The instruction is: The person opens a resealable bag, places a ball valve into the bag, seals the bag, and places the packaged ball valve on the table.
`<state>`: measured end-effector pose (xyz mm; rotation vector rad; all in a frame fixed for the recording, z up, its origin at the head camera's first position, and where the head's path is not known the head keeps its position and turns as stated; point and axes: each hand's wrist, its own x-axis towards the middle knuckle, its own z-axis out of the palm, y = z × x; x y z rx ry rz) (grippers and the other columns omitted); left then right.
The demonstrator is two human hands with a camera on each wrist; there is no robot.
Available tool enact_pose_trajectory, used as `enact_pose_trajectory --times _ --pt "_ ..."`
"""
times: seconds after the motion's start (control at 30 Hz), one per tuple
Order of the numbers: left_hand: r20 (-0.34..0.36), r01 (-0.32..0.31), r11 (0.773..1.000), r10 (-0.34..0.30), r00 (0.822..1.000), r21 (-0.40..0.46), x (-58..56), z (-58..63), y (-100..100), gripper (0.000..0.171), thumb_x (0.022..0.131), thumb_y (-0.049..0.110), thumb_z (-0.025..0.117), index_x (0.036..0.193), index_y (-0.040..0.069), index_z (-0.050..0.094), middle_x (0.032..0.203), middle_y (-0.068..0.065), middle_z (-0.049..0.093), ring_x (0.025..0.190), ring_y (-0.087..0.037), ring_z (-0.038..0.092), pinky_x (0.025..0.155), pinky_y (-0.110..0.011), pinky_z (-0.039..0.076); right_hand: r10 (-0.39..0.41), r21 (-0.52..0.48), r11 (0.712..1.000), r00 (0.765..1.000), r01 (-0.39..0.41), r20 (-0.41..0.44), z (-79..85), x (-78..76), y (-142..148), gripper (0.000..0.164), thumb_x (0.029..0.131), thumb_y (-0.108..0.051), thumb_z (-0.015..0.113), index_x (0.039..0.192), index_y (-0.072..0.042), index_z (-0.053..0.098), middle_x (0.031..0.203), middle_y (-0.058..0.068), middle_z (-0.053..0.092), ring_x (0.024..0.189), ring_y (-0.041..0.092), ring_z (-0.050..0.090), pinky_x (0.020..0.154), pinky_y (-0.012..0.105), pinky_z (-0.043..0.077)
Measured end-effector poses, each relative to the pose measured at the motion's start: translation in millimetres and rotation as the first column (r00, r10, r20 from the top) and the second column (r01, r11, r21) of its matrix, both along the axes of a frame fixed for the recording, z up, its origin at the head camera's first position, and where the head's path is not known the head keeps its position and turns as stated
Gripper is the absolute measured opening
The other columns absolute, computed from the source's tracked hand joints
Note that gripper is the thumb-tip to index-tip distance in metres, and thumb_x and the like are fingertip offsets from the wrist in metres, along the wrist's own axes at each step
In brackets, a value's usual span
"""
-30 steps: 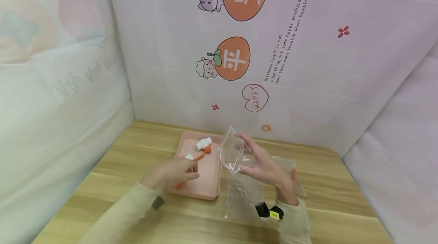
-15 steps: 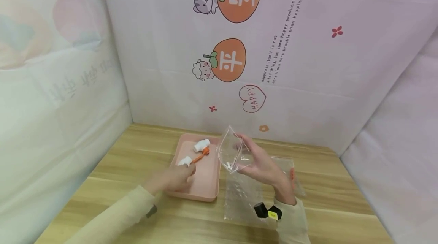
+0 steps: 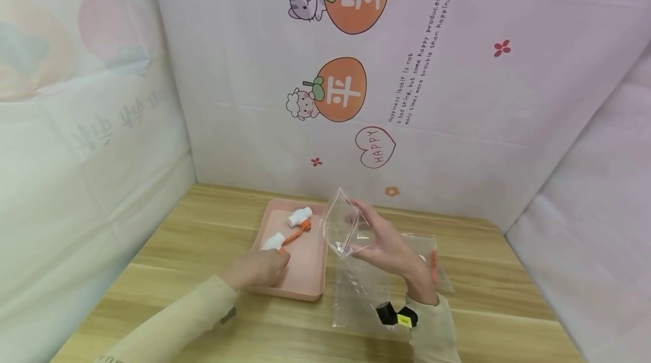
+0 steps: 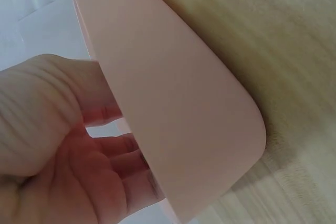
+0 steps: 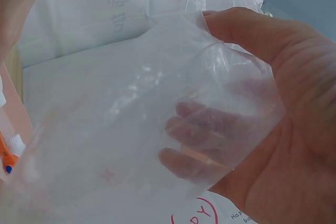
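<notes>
The right hand is pinching a clear bag by the tray's right edge while the left hand, fingers hidden, is hanging over its near-left corner, where haste could jostle the nearer white piece.

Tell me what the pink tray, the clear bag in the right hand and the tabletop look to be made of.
Pink tray: probably moulded plastic, matte; even colour, smooth walls and rounded corners suggest it.
Clear bag: thin, glossy plastic film; it glints, creases, and the right hand shows through.
Tabletop: satin-looking wood or wood-look laminate; streaky grain shows, but which is unclear.
</notes>
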<state>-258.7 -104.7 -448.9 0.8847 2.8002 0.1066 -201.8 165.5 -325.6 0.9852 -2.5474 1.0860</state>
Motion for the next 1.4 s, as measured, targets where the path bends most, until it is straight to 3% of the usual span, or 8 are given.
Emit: enact_pose_trajectory --times 0.17,0.27,0.53,0.63,0.97,1.2,1.3,1.4 --pt "0.003 0.027 0.998 -0.027 1.0 -0.052 -0.5 1.6 -0.9 0.017 0.089 0.011 0.057 0.105 0.007 0.057 0.092 -0.007 0.059 0.089 -0.021 0.059 0.079 -0.035 0.049 -0.026 0.005 1.0 0.999 0.026 0.02 -19.3 -14.5 8.0 0.088 0.074 -0.012 0.077 0.145 -0.02 0.025 0.115 0.007 0.059 0.105 0.025 0.059 0.087 0.047 0.048" --pt "-0.006 0.036 0.997 -0.037 0.999 -0.074 -0.1 4.0 -2.6 0.026 0.087 0.011 0.06 0.111 0.004 0.056 0.096 -0.01 0.058 0.088 -0.022 0.059 0.078 -0.036 0.05 -0.017 0.01 1.0 1.0 0.017 0.025 -22.2 -16.8 9.9 0.088 0.075 -0.016 0.076 0.145 -0.025 0.023 0.117 0.005 0.059 0.106 0.023 0.059 0.086 0.047 0.048" --pt "-0.096 -0.012 0.996 0.02 0.995 0.091 -3.0 13.1 -11.9 0.022 0.091 0.016 0.052 0.11 0.005 0.047 0.085 -0.009 0.049 0.076 -0.02 0.049 0.066 -0.036 0.046 -0.031 0.018 0.999 0.999 0.03 0.039 -21.1 -16.2 11.4 0.086 0.076 -0.02 0.076 0.145 -0.029 0.024 0.118 -0.001 0.06 0.108 0.02 0.058 0.086 0.046 0.048" --pt "-0.083 -0.023 0.988 0.036 0.996 0.154 -4.5 15.7 -15.5 0.022 0.096 0.021 0.046 0.113 0.006 0.044 0.087 -0.008 0.049 0.078 -0.019 0.048 0.068 -0.035 0.046 -0.042 0.031 0.999 0.998 0.041 0.045 -21.4 -15.7 11.9 0.087 0.076 -0.02 0.076 0.145 -0.028 0.024 0.119 -0.001 0.059 0.109 0.02 0.057 0.085 0.046 0.048" --pt "-0.011 -0.066 0.987 0.068 0.998 0.149 -2.7 14.0 -19.9 0.034 0.091 0.011 0.052 0.122 0.001 0.042 0.095 -0.012 0.048 0.087 -0.021 0.045 0.075 -0.038 0.046 -0.033 0.04 0.999 0.998 0.031 0.061 -19.4 -16.0 12.1 0.087 0.076 -0.017 0.075 0.146 -0.024 0.023 0.12 0.001 0.059 0.111 0.023 0.056 0.087 0.046 0.047" --pt "0.011 -0.176 0.953 0.179 0.984 0.247 -8.9 23.4 -20.4 0.02 0.093 0.018 0.056 0.101 -0.001 0.056 0.077 -0.005 0.051 0.069 -0.017 0.047 0.062 -0.031 0.043 -0.043 0.044 0.998 0.997 0.041 0.064 -17.4 -16.8 12.9 0.087 0.075 -0.014 0.075 0.145 -0.027 0.025 0.119 -0.002 0.059 0.109 0.02 0.057 0.087 0.045 0.048" --pt "-0.021 -0.19 0.945 0.202 0.979 0.265 -11.5 26.3 -23.9 0.012 0.089 0.017 0.061 0.086 0.006 0.057 0.069 -0.001 0.05 0.063 -0.017 0.045 0.056 -0.029 0.04 -0.045 0.048 0.998 0.997 0.042 0.064 -17.2 -16.5 13.9 0.087 0.075 -0.013 0.074 0.145 -0.027 0.025 0.119 -0.001 0.058 0.11 0.02 0.057 0.088 0.045 0.047" --pt "-0.05 -0.185 0.94 0.208 0.977 0.287 -12.8 27.3 -26.9 0.01 0.084 0.013 0.066 0.082 0.01 0.057 0.071 0.001 0.052 0.064 -0.015 0.047 0.058 -0.029 0.042 -0.041 0.048 0.998 0.997 0.038 0.062 -18.0 -16.6 14.7 0.086 0.075 -0.013 0.074 0.145 -0.027 0.025 0.121 0.0 0.058 0.109 0.021 0.057 0.087 0.045 0.048"
